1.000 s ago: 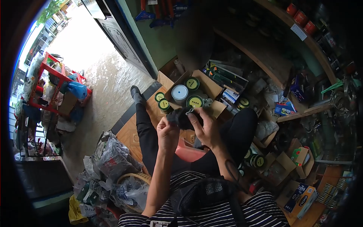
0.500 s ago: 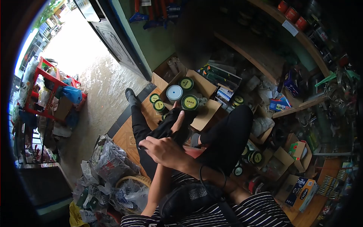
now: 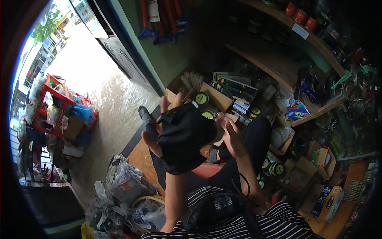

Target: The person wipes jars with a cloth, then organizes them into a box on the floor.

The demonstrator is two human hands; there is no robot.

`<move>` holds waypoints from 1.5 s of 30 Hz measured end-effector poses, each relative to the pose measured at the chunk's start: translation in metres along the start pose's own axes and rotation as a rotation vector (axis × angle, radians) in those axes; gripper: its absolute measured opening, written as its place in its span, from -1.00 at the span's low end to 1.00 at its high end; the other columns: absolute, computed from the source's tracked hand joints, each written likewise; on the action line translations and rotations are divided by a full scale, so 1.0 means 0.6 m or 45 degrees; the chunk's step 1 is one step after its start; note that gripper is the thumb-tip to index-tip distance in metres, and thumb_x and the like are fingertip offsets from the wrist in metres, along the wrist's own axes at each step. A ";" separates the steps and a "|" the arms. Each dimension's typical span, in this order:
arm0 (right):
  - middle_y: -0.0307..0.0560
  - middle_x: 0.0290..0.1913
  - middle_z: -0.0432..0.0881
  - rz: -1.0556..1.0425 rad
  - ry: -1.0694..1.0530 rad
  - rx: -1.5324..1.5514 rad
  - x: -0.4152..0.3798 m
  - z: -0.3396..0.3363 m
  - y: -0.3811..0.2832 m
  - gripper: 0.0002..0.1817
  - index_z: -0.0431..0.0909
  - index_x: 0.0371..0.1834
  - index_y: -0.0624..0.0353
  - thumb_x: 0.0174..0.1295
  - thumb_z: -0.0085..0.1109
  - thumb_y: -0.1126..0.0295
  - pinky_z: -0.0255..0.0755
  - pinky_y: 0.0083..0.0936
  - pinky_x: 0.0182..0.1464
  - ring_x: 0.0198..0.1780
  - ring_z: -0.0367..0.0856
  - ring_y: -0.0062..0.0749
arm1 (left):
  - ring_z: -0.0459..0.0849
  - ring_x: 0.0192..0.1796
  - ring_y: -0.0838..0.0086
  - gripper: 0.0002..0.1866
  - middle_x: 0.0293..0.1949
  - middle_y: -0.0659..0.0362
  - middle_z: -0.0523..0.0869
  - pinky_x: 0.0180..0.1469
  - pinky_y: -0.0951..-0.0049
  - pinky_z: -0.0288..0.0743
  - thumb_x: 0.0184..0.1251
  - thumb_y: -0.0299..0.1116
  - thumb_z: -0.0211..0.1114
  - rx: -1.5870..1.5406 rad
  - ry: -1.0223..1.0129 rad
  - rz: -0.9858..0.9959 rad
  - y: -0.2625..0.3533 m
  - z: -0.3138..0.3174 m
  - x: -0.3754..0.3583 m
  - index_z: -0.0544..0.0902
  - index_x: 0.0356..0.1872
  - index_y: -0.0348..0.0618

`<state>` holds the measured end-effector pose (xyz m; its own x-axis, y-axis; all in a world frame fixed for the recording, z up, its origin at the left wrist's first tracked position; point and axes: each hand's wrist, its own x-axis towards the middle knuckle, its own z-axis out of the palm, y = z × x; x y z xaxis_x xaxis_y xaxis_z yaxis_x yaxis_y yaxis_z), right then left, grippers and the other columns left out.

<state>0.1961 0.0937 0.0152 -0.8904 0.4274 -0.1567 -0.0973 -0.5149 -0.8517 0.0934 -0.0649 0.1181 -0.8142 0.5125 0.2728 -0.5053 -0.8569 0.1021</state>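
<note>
My left hand is raised in front of my lap. A black fingerless glove covers its palm and wrist, and its bare fingertips and thumb stick out, spread apart. My right hand is bare and stands just right of the glove, fingers loosely apart, with nothing visible in it. Whether its fingertips touch the glove's edge I cannot tell. Behind the hands a cardboard box holds cans with yellow-green lids, partly hidden by my hands.
Plastic bags lie beside a wicker basket at lower left. A red rack stands by the doorway. Small boxes and more cans are on the right, below wooden shelves.
My left hand has lifted and spread its fingers, with the black glove now over it. My right hand has moved off it to the right and opened. The view has shifted slightly.
</note>
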 end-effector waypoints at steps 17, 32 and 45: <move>-0.34 -0.07 0.73 0.003 -0.113 -0.368 0.020 0.014 -0.012 -0.70 0.64 0.17 0.27 0.48 0.28 0.36 0.46 -0.73 0.06 -0.06 0.61 -0.74 | 0.39 0.51 0.04 -0.04 0.51 -0.17 0.36 0.58 0.02 0.24 0.44 0.39 0.02 -0.037 0.446 -0.255 -0.032 -0.077 -0.030 0.22 0.58 -0.21; -0.14 0.12 0.67 -0.166 0.345 -0.517 0.052 -0.053 -0.020 -0.55 0.51 0.34 0.19 0.49 0.26 0.24 0.46 -0.55 0.17 0.08 0.62 -0.58 | 0.34 0.55 0.08 0.02 0.57 -0.06 0.32 0.63 0.10 0.08 0.41 0.43 0.02 -0.171 0.443 -0.431 -0.060 -0.064 -0.016 0.25 0.58 -0.29; 0.10 0.19 0.64 -0.572 0.644 -1.296 0.427 -0.294 -0.272 -0.37 0.50 0.27 0.26 0.32 0.38 0.03 0.48 -0.32 0.23 0.20 0.61 -0.22 | 0.33 0.54 0.13 -0.02 0.56 0.00 0.33 0.65 0.09 0.03 0.47 0.37 0.01 0.072 0.228 -0.293 -0.024 -0.194 0.032 0.13 0.64 -0.20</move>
<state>0.0626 0.4183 0.0256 -0.5715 0.7753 0.2689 0.2428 0.4728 -0.8470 0.0515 -0.0363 0.0108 -0.7200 0.6911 0.0634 -0.6700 -0.7160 0.1961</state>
